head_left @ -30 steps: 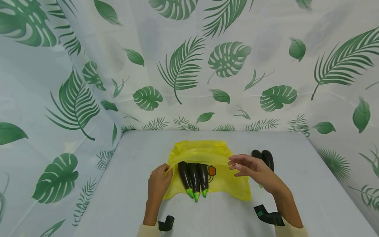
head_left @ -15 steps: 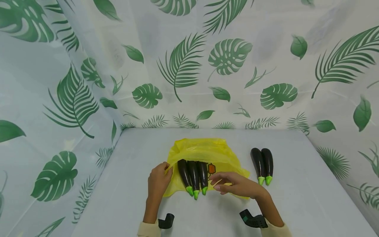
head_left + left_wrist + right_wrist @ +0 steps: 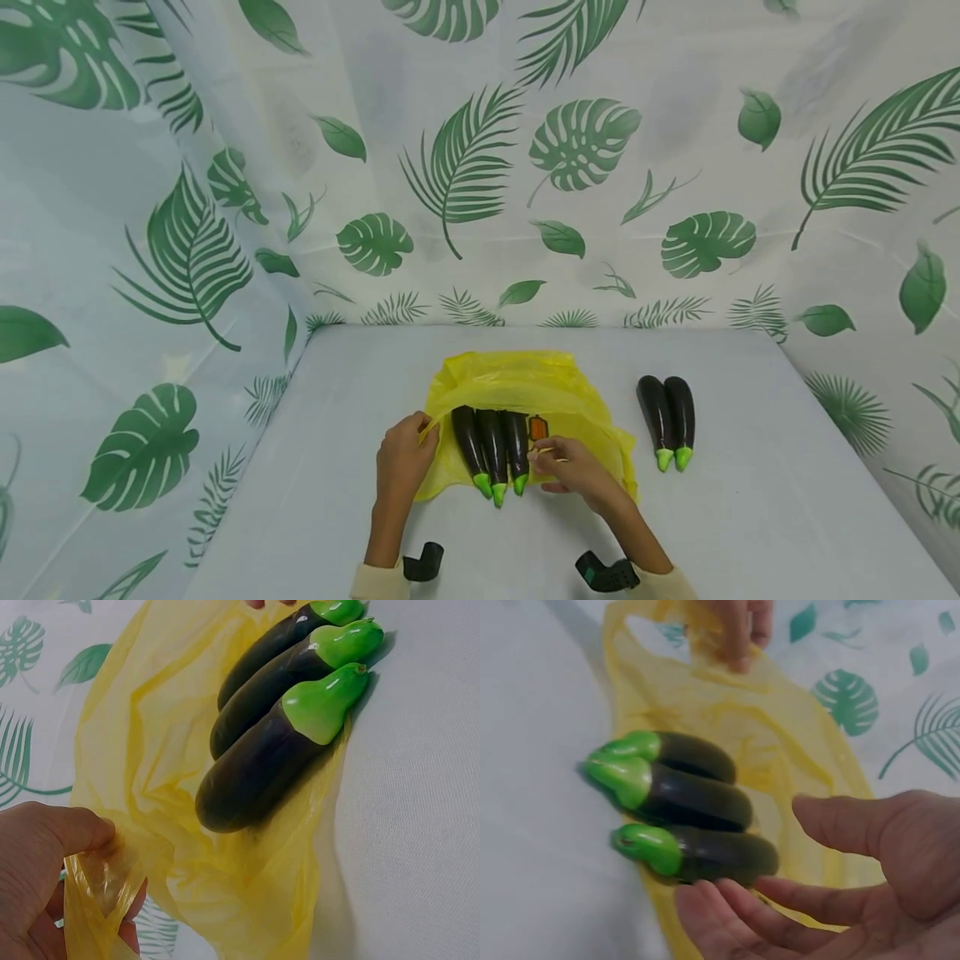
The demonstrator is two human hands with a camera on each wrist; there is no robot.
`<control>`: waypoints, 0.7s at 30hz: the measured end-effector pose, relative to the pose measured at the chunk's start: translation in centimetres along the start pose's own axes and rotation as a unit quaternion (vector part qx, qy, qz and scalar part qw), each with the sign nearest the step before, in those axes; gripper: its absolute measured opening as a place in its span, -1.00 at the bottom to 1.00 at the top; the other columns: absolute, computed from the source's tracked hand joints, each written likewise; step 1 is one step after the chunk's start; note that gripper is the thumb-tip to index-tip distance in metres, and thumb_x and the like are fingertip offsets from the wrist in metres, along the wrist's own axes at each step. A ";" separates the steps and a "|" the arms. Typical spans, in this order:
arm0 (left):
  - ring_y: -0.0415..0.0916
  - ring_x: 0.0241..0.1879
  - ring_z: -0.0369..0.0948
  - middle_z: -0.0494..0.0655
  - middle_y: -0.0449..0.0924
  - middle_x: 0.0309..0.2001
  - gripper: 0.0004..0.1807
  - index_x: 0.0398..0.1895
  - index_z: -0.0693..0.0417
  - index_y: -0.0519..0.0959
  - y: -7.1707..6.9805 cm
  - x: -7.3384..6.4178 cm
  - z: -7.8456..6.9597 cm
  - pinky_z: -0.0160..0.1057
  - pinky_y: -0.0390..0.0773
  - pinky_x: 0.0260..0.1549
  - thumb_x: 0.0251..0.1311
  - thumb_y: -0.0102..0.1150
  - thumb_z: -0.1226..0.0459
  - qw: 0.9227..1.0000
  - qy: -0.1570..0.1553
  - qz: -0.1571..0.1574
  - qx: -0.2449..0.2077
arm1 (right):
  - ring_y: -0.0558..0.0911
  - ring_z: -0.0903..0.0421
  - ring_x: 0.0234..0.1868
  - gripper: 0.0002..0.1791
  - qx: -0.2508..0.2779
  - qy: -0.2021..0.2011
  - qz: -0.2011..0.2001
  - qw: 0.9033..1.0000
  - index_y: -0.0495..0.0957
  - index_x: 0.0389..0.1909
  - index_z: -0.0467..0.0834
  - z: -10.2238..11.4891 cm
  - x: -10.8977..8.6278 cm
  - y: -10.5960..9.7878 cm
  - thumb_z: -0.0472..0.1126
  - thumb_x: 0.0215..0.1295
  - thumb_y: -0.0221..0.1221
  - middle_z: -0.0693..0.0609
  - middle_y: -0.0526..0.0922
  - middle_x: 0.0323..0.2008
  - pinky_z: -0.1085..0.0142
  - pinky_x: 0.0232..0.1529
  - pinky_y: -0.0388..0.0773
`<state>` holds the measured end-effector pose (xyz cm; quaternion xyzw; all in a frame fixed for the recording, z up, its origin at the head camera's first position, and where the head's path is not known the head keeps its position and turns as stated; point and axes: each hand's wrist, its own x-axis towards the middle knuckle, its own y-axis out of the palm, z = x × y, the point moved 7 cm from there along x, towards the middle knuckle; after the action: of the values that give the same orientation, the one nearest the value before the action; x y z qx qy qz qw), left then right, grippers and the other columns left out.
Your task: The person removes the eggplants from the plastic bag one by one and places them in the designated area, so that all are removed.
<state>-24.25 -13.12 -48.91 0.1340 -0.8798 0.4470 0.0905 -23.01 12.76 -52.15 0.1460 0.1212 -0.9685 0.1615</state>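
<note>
Moved leftward, the right hand [image 3: 581,477] hangs with thumb and fingers apart while the left hand [image 3: 403,458] pinches the yellow bag [image 3: 517,367] by its edge, a grip best kept steady to hold the mouth wide around three eggplants [image 3: 492,450] lying partly inside. Only the head view shows two more eggplants [image 3: 657,419], off right on the tabletop [image 3: 757,517].

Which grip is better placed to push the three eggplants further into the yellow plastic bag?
The right grip, probably: it is beside the three eggplants, holding nothing, while the left grip pinches the yellow plastic bag.
</note>
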 end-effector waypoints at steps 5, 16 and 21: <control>0.52 -0.48 -0.27 -0.10 0.71 -0.33 -0.88 -0.29 0.04 0.67 0.0 -0.1 -0.1 -0.24 0.54 -0.47 0.20 0.29 0.19 1.000 0.002 -0.003 -0.002 | 0.66 -0.09 -0.09 -0.50 0.002 0.012 -0.067 0.998 0.39 0.18 -0.44 -0.7 0.5 -0.2 -0.18 0.37 0.17 -0.28 0.57 -0.02 0.06 -0.15 0.66; 0.50 -0.48 -0.28 -0.10 0.71 -0.33 -0.87 -0.28 0.06 0.67 -0.1 -0.1 -0.3 -0.23 0.53 -0.47 0.18 0.31 0.20 1.000 -0.001 -0.001 -0.002 | 0.64 -0.14 -0.06 -0.48 -0.016 0.007 -0.108 0.994 0.37 0.16 -0.52 -0.2 1.9 -0.2 -0.20 0.37 0.17 -0.37 0.53 0.02 0.05 -0.13 0.66; 0.50 -0.46 -0.29 -0.12 0.70 -0.33 -0.87 -0.27 0.05 0.67 0.0 -0.1 -0.4 -0.24 0.54 -0.45 0.19 0.31 0.20 1.000 -0.001 0.000 -0.005 | 0.65 -0.12 -0.07 -0.44 -0.043 0.010 -0.123 0.991 0.36 0.20 -0.49 -0.3 2.7 -0.2 -0.18 0.36 0.19 -0.38 0.54 0.05 0.08 -0.15 0.66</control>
<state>-24.11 -12.79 -48.76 0.1339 -0.8819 0.4428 0.0902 -25.47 12.27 -53.31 0.1321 0.1813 -0.9735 0.0457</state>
